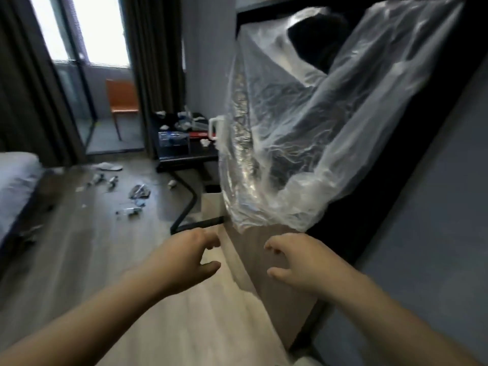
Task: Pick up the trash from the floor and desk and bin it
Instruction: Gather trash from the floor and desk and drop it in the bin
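A large clear plastic bag billows in front of a dark cabinet, just above both hands. My left hand and my right hand reach forward under its lower edge with fingers loosely curled; they hold nothing and do not touch the bag. Scraps of trash lie on the wooden floor: a crumpled wrapper and small pieces further left. The black desk carries plastic bottles and crumpled tissues. A pale square bin stands under the desk.
A bed lines the left side. A wooden cabinet side stands right in front of my hands, against a grey wall. An orange chair sits by the window past the dark curtains. A white slipper lies on the floor.
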The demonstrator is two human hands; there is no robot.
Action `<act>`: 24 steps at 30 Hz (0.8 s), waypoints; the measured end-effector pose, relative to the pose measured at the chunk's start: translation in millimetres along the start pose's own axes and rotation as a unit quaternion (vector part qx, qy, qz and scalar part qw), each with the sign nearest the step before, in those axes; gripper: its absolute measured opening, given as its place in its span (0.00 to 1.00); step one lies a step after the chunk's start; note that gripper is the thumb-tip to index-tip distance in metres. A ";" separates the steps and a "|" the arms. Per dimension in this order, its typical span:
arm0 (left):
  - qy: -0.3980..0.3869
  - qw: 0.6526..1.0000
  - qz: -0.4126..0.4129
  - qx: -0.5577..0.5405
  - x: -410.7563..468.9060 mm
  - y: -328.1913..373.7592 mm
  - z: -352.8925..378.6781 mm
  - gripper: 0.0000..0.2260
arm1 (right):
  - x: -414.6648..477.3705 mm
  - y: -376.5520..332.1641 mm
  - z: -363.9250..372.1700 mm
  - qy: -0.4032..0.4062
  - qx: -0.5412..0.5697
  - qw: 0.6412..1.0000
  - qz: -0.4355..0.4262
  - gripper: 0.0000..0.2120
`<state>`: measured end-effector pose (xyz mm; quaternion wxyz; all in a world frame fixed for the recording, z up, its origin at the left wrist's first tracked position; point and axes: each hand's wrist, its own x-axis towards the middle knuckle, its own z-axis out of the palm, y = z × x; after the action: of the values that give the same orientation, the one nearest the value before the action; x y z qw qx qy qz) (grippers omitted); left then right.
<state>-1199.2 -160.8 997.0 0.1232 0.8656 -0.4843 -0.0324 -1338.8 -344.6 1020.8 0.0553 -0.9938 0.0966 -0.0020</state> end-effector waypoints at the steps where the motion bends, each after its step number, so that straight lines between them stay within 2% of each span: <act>1: 0.000 0.999 -0.032 -0.003 -6.8 -20.8 -0.9 0.17 | 20.4 -12.5 4.2 -0.006 0.001 1.000 -0.025 0.20; 5: 0.006 0.990 -0.140 -0.004 -25.5 -95.0 -2.4 0.17 | 101.0 -57.0 22.8 -0.027 0.013 0.993 -0.112 0.21; 12: 0.005 0.967 -0.254 0.005 -4.8 -185.4 -12.0 0.18 | 239.5 -93.1 39.3 -0.054 0.016 0.976 -0.212 0.22; 24: 0.008 0.941 -0.338 -0.026 69.6 -307.4 -14.1 0.18 | 412.8 -113.6 55.6 -0.108 0.016 0.960 -0.258 0.22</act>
<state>-904.7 -63.3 939.8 0.1316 0.9750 -0.1611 -0.0782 -911.2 -307.1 975.3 0.0790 -0.9783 -0.1692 0.0894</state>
